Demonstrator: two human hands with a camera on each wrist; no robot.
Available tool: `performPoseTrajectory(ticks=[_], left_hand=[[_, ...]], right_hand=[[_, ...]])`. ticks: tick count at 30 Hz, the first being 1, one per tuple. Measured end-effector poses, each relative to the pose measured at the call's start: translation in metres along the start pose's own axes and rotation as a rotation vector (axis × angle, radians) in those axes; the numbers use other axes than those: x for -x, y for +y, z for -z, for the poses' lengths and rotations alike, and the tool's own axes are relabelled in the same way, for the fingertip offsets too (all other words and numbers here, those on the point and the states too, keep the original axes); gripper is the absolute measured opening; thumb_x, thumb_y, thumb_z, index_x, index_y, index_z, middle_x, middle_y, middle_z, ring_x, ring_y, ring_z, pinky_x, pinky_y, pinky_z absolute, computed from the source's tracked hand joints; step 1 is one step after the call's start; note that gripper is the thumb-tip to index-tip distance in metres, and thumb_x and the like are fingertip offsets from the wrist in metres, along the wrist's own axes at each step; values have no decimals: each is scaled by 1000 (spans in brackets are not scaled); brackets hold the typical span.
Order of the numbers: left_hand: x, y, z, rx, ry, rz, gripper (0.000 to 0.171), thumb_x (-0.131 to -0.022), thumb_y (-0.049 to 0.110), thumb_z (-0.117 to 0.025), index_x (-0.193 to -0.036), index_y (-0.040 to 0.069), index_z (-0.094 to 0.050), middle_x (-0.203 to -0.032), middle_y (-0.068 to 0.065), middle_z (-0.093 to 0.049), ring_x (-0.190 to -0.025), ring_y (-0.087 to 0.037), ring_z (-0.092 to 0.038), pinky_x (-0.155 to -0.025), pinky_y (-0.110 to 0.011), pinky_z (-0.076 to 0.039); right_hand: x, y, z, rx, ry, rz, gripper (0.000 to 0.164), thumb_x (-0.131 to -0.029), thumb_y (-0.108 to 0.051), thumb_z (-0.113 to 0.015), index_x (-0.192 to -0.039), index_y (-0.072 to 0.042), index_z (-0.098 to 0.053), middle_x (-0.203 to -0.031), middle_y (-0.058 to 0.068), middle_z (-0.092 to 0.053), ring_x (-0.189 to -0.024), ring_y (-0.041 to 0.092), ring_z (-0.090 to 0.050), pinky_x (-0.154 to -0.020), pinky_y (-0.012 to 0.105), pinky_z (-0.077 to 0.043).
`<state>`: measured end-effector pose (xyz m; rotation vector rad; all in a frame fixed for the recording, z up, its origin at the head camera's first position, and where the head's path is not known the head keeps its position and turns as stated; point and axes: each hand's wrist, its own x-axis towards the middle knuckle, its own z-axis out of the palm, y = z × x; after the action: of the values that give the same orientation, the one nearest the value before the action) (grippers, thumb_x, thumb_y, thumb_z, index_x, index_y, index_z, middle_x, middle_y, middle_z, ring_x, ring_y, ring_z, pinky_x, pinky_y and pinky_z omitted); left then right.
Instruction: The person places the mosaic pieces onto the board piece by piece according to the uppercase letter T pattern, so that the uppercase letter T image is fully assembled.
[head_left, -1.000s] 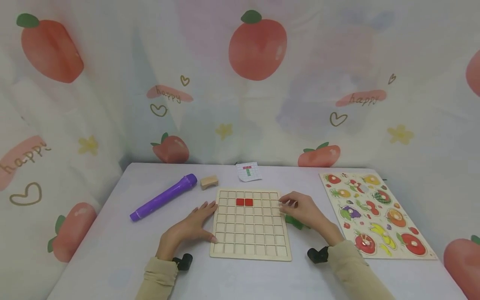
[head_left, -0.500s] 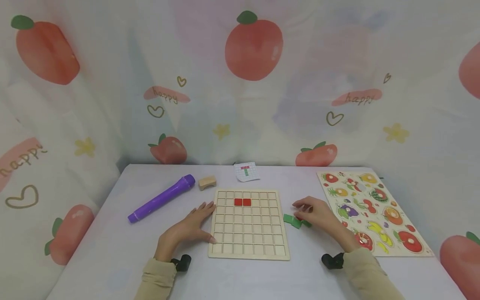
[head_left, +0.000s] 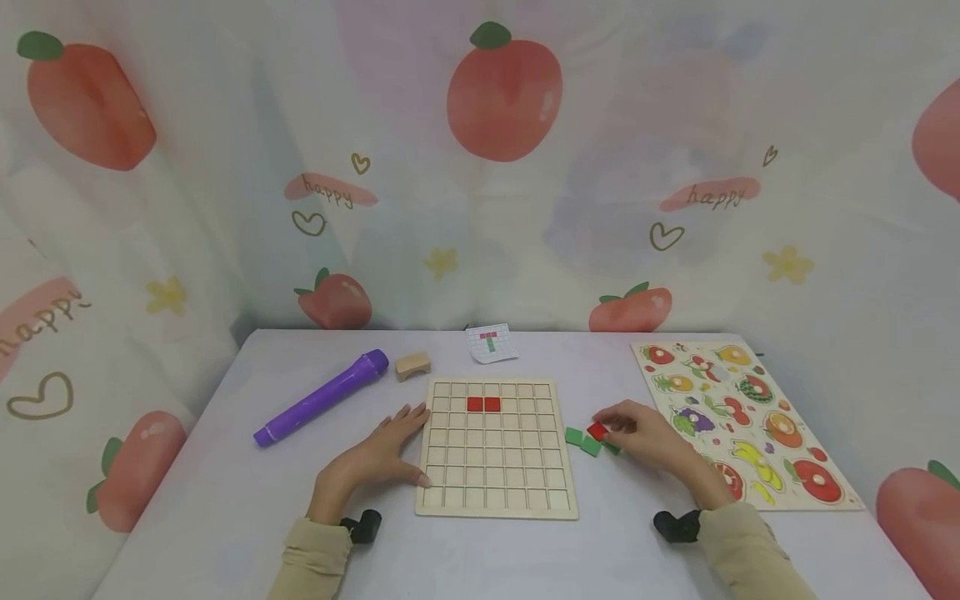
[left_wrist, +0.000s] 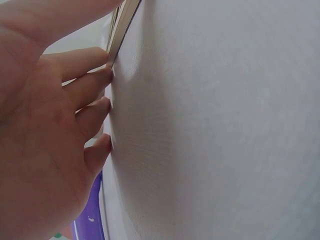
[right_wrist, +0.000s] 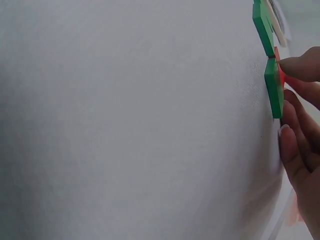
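A pale wooden grid board (head_left: pixel 495 460) lies flat, with two red square tiles (head_left: pixel 492 404) side by side in its second row. My left hand (head_left: pixel 375 457) rests at the board's left edge, fingers spread and thumb near the lower corner; the left wrist view has its fingertips (left_wrist: pixel 106 75) down at the board's side. Right of the board, my right hand (head_left: pixel 643 435) pinches a loose red square tile (head_left: pixel 597 431) between thumb and index finger. Several green square tiles (head_left: pixel 591 447) lie around it, one partly under the hand. In the right wrist view a green tile (right_wrist: pixel 273 90) overlaps the red one.
Behind the board lies a paper card (head_left: pixel 492 343) printed with a red and green T on a grid. A small wooden arch block (head_left: pixel 413 365) and a purple microphone-shaped tube (head_left: pixel 322 398) are back left. A fruit puzzle board (head_left: pixel 750 425) lies at the right.
My right hand has moved from the board's right edge rightward to the loose tiles, where its thumb and index finger now pinch a red one. The left hand stays at the board.
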<state>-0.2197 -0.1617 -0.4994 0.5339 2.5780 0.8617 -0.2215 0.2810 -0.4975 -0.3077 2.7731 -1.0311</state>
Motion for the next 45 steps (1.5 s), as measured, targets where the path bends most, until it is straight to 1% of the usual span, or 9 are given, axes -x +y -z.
performPoseTrajectory(ticks=[5, 9, 12, 17, 23, 25, 33, 39, 45], left_hand=[[-1, -1, 0, 8, 6, 0, 108, -74, 30, -91, -161, 5, -32, -171, -10, -23, -160, -35, -11, -132, -53, -7], [0, -1, 1, 10, 7, 7, 109, -74, 31, -91, -161, 6, -32, -172, -10, -22, -160, -34, -10, -132, -53, -7], [0, -1, 1, 13, 8, 18, 109, -74, 32, -91, -162, 7, -31, -172, -9, -22, -161, -34, -10, -132, -53, -7], [0, 0, 1, 14, 1, 18, 108, -75, 32, -91, -162, 7, -31, -172, -9, -21, -161, -33, -9, -132, -52, -7], [1, 3, 1, 14, -4, 11, 107, -76, 31, -90, -161, 6, -31, -171, -11, -22, -160, -35, -10, -132, -52, -7], [1, 3, 2, 13, -4, 9, 106, -76, 31, -90, -161, 5, -31, -171, -11, -22, -160, -35, -10, -132, -53, -7], [0, 4, 1, 18, -2, 6, 106, -76, 29, -90, -161, 4, -32, -171, -12, -23, -160, -36, -11, -132, -54, -8], [0, 4, 1, 11, -1, 16, 106, -76, 29, -90, -161, 4, -32, -171, -13, -23, -160, -36, -11, -132, -53, -8], [3, 5, 2, 16, -3, 19, 106, -76, 30, -90, -161, 4, -31, -171, -13, -22, -160, -36, -11, -132, -53, -8]], right_hand=[[-3, 0, -4, -6, -17, -36, 35, -89, -12, -75, -124, -7, -71, -112, 7, -65, -99, 22, -55, -75, 24, -52], [-4, -5, -5, 2, -1, -52, 34, -90, -13, -75, -123, -7, -71, -111, 8, -65, -96, 22, -54, -73, 24, -51], [-8, -8, -6, 23, 20, -65, 31, -89, -15, -76, -118, -6, -73, -107, 8, -66, -93, 22, -54, -72, 26, -49], [-13, -9, -8, 76, 67, -46, 30, -87, -20, -80, -111, -4, -73, -101, 9, -66, -88, 20, -53, -70, 28, -46], [-16, -10, -11, 99, 106, 10, 28, -87, -19, -80, -108, -2, -73, -97, 7, -67, -86, 19, -55, -71, 27, -48], [-17, -10, -11, 97, 107, 15, 28, -88, -20, -79, -108, -1, -73, -96, 7, -67, -86, 19, -56, -71, 27, -50], [-21, -11, -12, 66, 89, -28, 33, -89, -22, -79, -114, -1, -72, -99, 7, -70, -87, 19, -58, -72, 26, -52], [-29, -19, -16, 40, 86, -38, 35, -91, -24, -78, -117, -1, -71, -102, 8, -71, -89, 20, -58, -73, 25, -53], [-39, -33, -23, 37, 101, 8, 29, -89, -21, -80, -112, -3, -74, -94, 4, -69, -85, 18, -57, -70, 25, -50]])
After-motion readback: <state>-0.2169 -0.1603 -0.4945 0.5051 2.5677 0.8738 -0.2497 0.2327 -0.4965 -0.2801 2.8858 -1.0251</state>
